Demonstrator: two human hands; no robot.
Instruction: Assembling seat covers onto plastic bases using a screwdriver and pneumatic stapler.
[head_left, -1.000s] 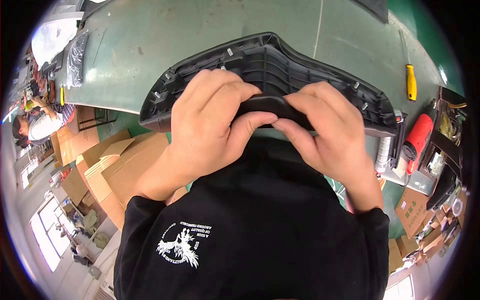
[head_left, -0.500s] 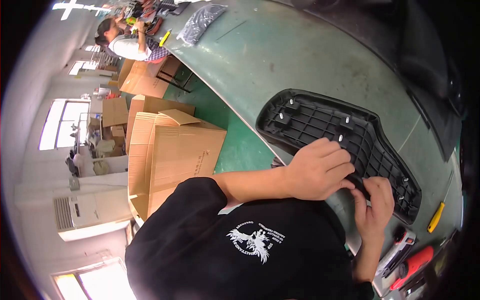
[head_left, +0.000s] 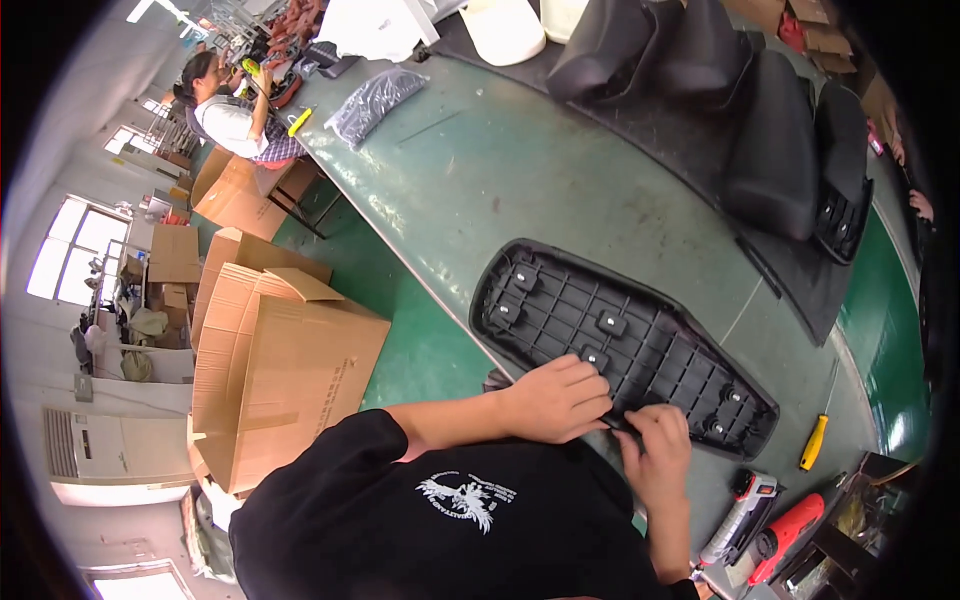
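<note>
A long black seat (head_left: 655, 345) lies upside down on the green table, its ribbed plastic base and several bolt ends facing up. A dark cover wraps its rim. My left hand (head_left: 560, 400) is closed on the near edge of the seat, at about the middle of its length, with the knuckles up. Close beside it, my right hand (head_left: 655, 450) pinches the same edge between thumb and fingers. What lies between the fingertips is partly hidden, though dark cover material shows there.
Right of the seat lie a yellow-handled screwdriver (head_left: 815, 442), a grey-and-black tool (head_left: 738, 518) and a red tool (head_left: 787, 537). Several black seats (head_left: 770, 150) stand on a dark mat at the back. A plastic bag (head_left: 375, 105) lies far left; cardboard boxes (head_left: 300, 370) stand beyond the table edge.
The whole view has shifted, bringing more of the far table and the black seats into sight. Both hands stay at the seat's near edge, the right one slightly re-posed.
</note>
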